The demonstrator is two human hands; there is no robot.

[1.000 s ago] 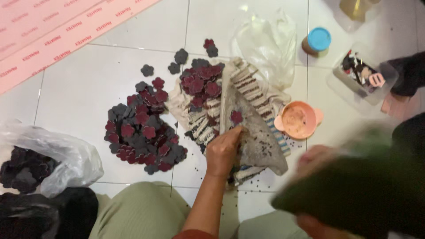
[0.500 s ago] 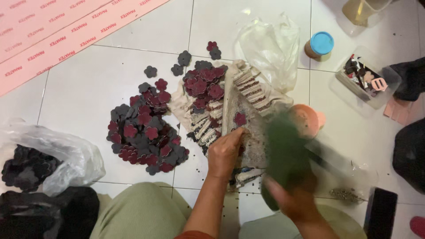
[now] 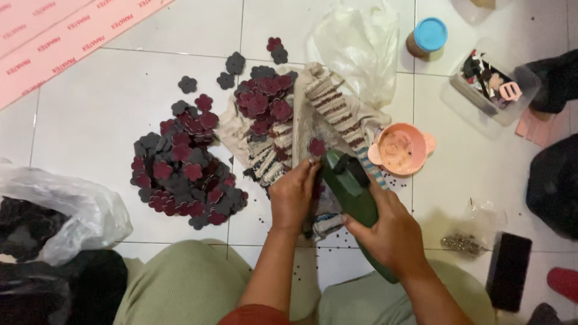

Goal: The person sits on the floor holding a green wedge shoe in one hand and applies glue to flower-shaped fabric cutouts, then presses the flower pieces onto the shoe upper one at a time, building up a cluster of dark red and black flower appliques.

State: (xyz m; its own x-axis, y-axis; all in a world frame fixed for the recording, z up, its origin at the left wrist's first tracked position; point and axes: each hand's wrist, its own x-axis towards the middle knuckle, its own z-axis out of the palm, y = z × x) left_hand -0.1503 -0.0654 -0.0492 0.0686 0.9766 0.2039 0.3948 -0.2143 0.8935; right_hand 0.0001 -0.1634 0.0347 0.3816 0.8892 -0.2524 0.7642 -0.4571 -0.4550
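Note:
My right hand grips a dark green hand tool, its tip pointing down onto a striped cloth spread on the floor. My left hand presses down on the cloth right beside the tool's tip, fingers bent; whether it pinches a small piece is hidden. A single dark red flower-shaped cutout lies on the cloth just above both hands. A heap of dark red and grey flower cutouts sits to the left, and a smaller heap rests on the cloth's far side.
A pink bowl stands right of the cloth. Behind it are a clear plastic bag, a blue-lidded jar and a clear box of small items. A bag of dark material lies left. A black flat object lies right.
My right hand swung in from the lower right with the green tool and now holds it steady against the cloth. My left hand stayed pressed on the cloth.

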